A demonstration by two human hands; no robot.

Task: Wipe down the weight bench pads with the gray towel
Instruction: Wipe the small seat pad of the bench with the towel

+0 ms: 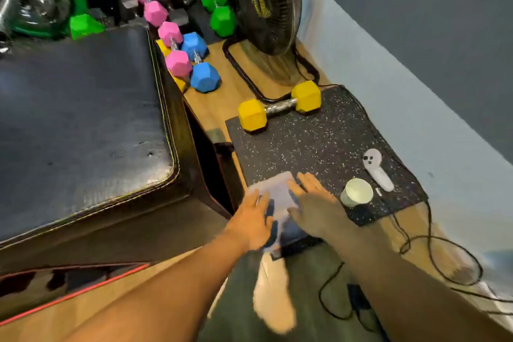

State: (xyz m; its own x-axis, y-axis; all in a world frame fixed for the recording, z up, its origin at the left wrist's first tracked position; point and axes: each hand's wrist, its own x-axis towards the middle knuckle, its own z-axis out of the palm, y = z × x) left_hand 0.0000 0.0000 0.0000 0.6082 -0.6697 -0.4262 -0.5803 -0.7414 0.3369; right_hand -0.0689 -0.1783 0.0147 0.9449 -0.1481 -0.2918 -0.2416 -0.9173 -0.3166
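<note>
The black weight bench pad (pixel 80 125) fills the left of the view, its stitched corner overhanging a dark frame. To its right lies wooden floor (pixel 211 103), and on that a speckled black rubber mat (pixel 313 141) running toward the pale wall. A black floor fan (pixel 261 0) stands behind the mat, its wire foot beside a yellow dumbbell (pixel 279 107) that rests on the mat's far edge. Pink dumbbells (pixel 166 28), blue dumbbells (pixel 200 62) and green dumbbells (pixel 219 11) line the floor between bench and fan. A black cable (pixel 433 241) loops over the floor on the right. On the mat's right side lie a white handheld controller (pixel 377 168) and, just beside it, a tipped paper cup (pixel 356 193).

The gray towel (pixel 277 197) lies folded flat on the mat's near edge, below and right of the pad's corner. The left hand (pixel 254 223) and the right hand (pixel 316 207) rest on it with fingers spread and flat; motion blur makes it hard to say whether either has closed on the cloth, though both appear loose and pressing down rather than gripping
</note>
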